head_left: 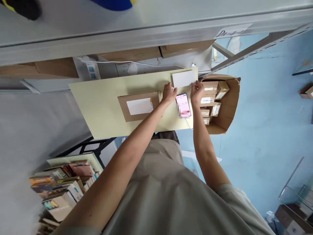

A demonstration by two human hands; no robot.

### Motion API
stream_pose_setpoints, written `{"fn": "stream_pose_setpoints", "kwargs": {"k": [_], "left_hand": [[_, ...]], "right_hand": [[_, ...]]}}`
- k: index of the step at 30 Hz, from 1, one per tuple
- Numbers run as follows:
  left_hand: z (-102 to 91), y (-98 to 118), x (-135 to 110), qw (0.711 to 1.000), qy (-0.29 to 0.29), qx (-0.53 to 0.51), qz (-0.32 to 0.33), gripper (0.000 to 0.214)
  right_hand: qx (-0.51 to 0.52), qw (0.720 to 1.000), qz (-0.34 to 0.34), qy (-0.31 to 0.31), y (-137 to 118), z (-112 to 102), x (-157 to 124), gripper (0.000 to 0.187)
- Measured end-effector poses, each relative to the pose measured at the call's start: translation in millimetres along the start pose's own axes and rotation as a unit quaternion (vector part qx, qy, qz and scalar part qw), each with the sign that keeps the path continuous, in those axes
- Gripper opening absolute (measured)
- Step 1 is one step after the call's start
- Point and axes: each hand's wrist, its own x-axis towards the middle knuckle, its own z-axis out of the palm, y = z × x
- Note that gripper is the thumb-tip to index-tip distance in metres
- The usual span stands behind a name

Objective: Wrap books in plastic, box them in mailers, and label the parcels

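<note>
A white label sheet (184, 78) lies at the far right end of a pale yellow table (102, 104). My left hand (169, 93) pinches its near left corner and my right hand (197, 92) holds its near right corner. A phone (183, 105) with a pink screen lies between my wrists. A flat brown parcel (138, 106) bearing a white label rests on the table to the left of my left hand.
A large open cardboard box (227, 107) holding several small labelled parcels stands on the blue floor right of the table. Books and packets are stacked on a low shelf (63, 189) at the near left. Grey shelving (122, 36) runs across the back.
</note>
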Motion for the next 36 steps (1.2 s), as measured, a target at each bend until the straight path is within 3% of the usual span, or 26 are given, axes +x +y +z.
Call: {"fn": "stream_pose_setpoints", "kwargs": {"k": [3, 9, 17, 24, 27, 30, 33, 36], "left_hand": [[8.3, -1, 0, 1.000, 0.013, 0.000, 0.009, 0.030], [5.1, 15, -20, 0.999, 0.031, 0.027, -0.003, 0.046], [0.7, 32, -11, 0.994, 0.094, -0.001, -0.050, 0.018], [-3.1, 34, -11, 0.988, 0.098, -0.085, -0.079, 0.016], [-6.3, 44, -21, 0.992, 0.095, -0.060, -0.052, 0.010], [-7.2, 57, -32, 0.996, 0.082, -0.023, 0.013, 0.012], [-6.0, 64, -41, 0.994, 0.012, 0.002, 0.108, 0.023], [-4.8, 65, -42, 0.980, -0.063, 0.043, 0.184, 0.034]], "right_hand": [[-0.006, 0.998, 0.068, 0.010, -6, -1, -7, 0.045], [-0.013, 0.997, 0.074, -0.026, -23, -8, -13, 0.047], [0.007, 0.998, 0.059, 0.001, -23, -3, -9, 0.048], [0.030, 0.997, 0.072, -0.019, -28, -10, -8, 0.054], [0.028, 1.000, 0.007, 0.011, -38, -13, -9, 0.054], [0.053, 0.997, -0.042, -0.031, -55, -14, -7, 0.058], [0.081, 0.993, -0.035, -0.077, -70, -21, 3, 0.057], [0.079, 0.994, -0.010, -0.072, -72, -44, 20, 0.044]]}}
